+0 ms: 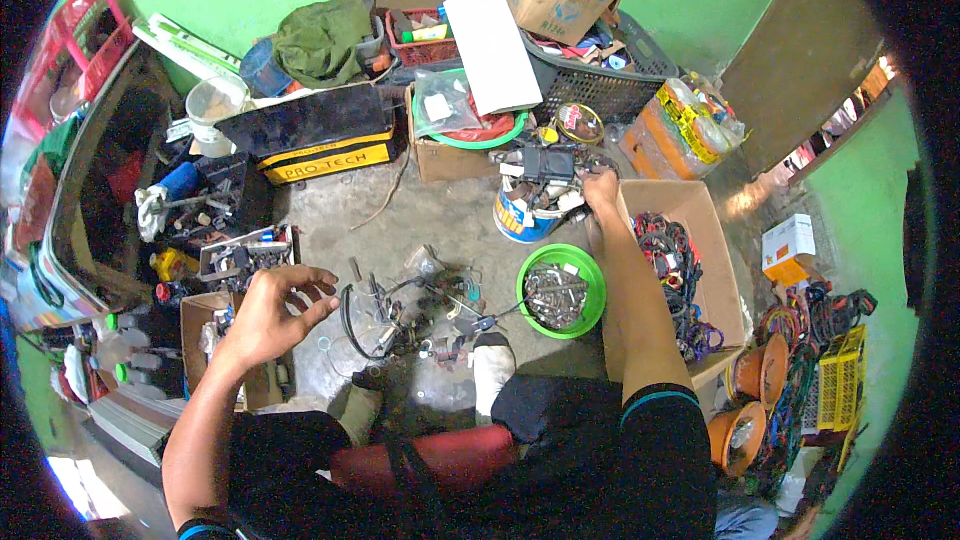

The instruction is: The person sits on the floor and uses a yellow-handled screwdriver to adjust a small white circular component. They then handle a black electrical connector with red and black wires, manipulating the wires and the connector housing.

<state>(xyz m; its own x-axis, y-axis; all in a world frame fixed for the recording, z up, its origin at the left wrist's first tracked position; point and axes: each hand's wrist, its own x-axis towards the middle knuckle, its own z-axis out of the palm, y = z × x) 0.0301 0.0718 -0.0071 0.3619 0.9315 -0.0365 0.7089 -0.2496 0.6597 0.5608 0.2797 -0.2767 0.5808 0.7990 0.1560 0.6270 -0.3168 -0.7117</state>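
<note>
Our left hand [275, 315] hovers empty, loosely curled, near a black cable [347, 326] left of the green bowl [597, 292], while our right hand [600, 190] reaches beyond it to a crowded bucket [523, 220] (we cannot tell whether it grips anything). The bowl probably keeps small metal pieces [556, 297] from scattering.

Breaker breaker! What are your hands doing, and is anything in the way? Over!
Left hand raised, empty, fingers curled. Right hand at the heaped bucket, grip unclear. Possibly in the way: green basin, just left of right forearm. Over.
</note>
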